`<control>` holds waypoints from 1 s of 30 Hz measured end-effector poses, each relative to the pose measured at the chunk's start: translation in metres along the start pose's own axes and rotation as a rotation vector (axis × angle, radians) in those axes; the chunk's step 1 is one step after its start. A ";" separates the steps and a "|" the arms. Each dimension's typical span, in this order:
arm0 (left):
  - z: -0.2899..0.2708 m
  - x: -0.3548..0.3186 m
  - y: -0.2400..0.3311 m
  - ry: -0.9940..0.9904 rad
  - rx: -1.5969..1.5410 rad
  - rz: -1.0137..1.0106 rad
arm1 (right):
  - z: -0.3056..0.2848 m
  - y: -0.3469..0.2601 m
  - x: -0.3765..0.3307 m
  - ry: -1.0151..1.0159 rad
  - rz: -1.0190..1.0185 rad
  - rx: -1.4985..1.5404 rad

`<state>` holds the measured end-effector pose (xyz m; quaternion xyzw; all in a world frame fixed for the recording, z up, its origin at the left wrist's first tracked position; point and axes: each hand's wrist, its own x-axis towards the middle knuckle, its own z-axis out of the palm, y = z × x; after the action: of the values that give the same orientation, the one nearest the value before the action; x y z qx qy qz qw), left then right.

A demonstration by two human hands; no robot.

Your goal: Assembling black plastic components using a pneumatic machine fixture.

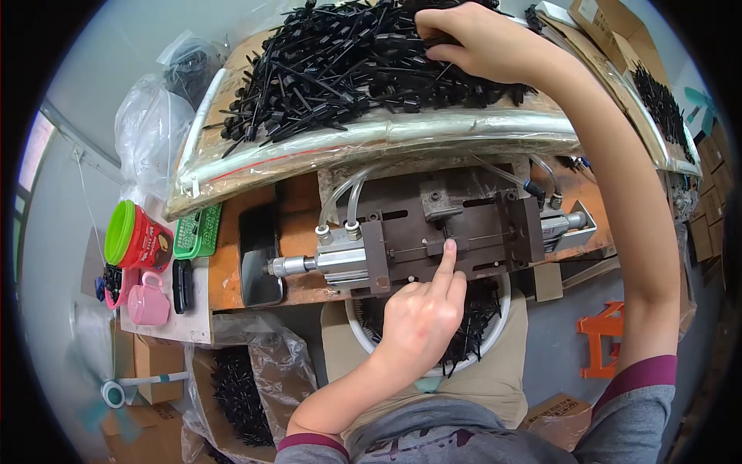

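My left hand [423,321] reaches in over the near edge of a dark metal fixture [479,213]. Its index finger is stretched out, with the tip on a small black piece [438,247] at the fixture's middle; the other fingers are curled. Up at the far side, my right hand [488,45] is at a large heap of thin black plastic parts [332,73]. The thumb and fingers there close around a part at the heap's edge, its shape mostly hidden. An air cylinder [344,259] sits at the fixture's left end, another [555,228] at its right.
The heap lies on a tray with a plastic-wrapped rim [371,139]. Air hoses [355,197] rise behind the fixture. At left are a phone [260,255], a green basket [199,232], a red tub [143,240] and a pink cup [148,300]. A white-rimmed basin [506,305] of black parts rests on my lap.
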<state>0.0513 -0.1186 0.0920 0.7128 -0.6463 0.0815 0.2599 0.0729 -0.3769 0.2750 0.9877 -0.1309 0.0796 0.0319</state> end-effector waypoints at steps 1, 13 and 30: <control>-0.001 0.000 0.000 -0.008 0.003 0.000 | 0.002 0.009 -0.004 0.004 -0.023 0.066; -0.064 0.027 -0.010 0.225 -1.420 -0.568 | 0.081 -0.071 -0.150 0.560 -0.413 0.035; -0.002 -0.015 0.003 0.071 -0.104 -0.061 | 0.104 -0.062 -0.206 0.584 0.007 0.423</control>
<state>0.0467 -0.1043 0.0877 0.7146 -0.6178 0.0651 0.3216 -0.0919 -0.2730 0.1359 0.9076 -0.1004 0.3837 -0.1376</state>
